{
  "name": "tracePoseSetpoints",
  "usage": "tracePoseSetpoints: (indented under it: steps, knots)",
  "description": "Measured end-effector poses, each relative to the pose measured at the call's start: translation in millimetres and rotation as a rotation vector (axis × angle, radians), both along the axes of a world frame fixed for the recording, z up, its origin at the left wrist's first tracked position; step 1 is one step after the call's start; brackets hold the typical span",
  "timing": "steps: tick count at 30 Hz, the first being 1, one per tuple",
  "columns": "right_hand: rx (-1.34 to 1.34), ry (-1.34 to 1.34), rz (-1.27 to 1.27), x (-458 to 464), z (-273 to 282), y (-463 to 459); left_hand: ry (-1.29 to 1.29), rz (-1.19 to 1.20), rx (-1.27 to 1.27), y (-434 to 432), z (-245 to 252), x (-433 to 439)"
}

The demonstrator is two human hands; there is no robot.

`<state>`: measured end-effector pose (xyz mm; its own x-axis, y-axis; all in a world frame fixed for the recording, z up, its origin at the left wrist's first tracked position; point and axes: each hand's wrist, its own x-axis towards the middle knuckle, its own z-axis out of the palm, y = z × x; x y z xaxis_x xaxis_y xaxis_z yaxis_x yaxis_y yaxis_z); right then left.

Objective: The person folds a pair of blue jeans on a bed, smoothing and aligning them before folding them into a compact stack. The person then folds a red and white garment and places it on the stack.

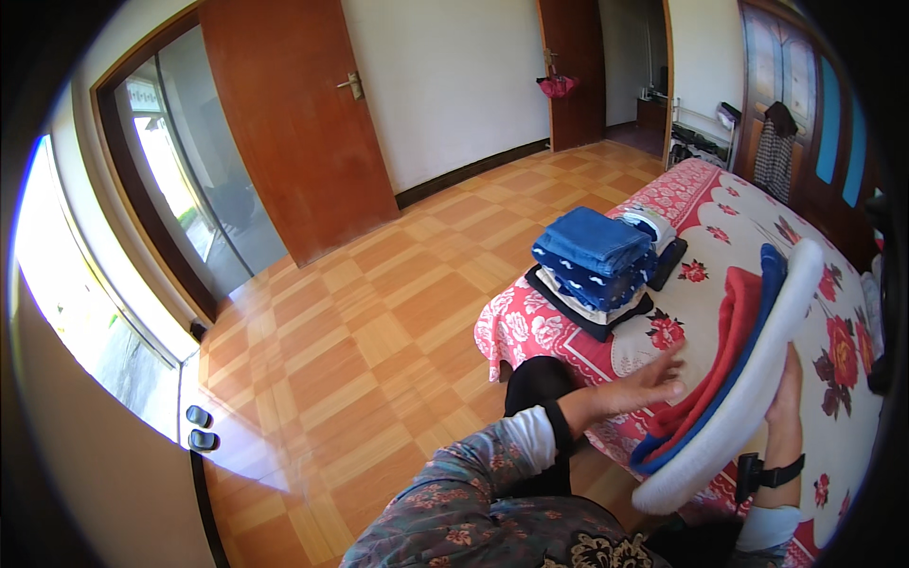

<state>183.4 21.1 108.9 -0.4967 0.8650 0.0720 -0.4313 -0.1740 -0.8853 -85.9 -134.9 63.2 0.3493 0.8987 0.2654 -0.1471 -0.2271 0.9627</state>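
A long folded garment, with white fleecy [746,390], blue and red layers, stands partly upright over the edge of a floral bedspread [841,355]. My right hand [785,387], with a black band on its wrist, is pressed against the white side; its fingers are partly hidden. On the red side, my left hand [643,383] is raised with its fingers apart, holding nothing. Beyond it sits a stack of folded clothes, with blue denim [596,240] on top, a navy patterned cloth [593,280] below, then light and dark pieces.
Behind the stack lie more folded clothes [650,226]. Tiled floor [369,341] stretches left of the bed to a brown door [298,128]. Slippers [202,429] rest by the bright doorway. A rack [699,138] stands beyond the bed's far end.
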Motion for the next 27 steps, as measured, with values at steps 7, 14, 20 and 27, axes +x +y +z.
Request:
tracePoseSetpoints:
  steps: [7, 14, 20, 27]
  knots:
    - [0.402, -0.548, -0.146, -62.0, -23.1, -65.5, -0.244, -0.004, -0.252, -23.6, 3.3, 21.1]
    - [0.483, -0.478, 0.288, -67.1, -23.9, -121.7, 0.205, 0.273, -0.064, -17.0, -34.8, 20.4]
    - [0.490, -0.548, 0.115, -62.6, -63.6, -109.6, 0.518, 0.258, 0.094, -15.4, -61.7, 21.8]
    - [0.190, -0.593, -0.013, -34.1, -96.2, -83.2, 0.225, 0.186, -0.404, -15.0, -62.6, 2.0]
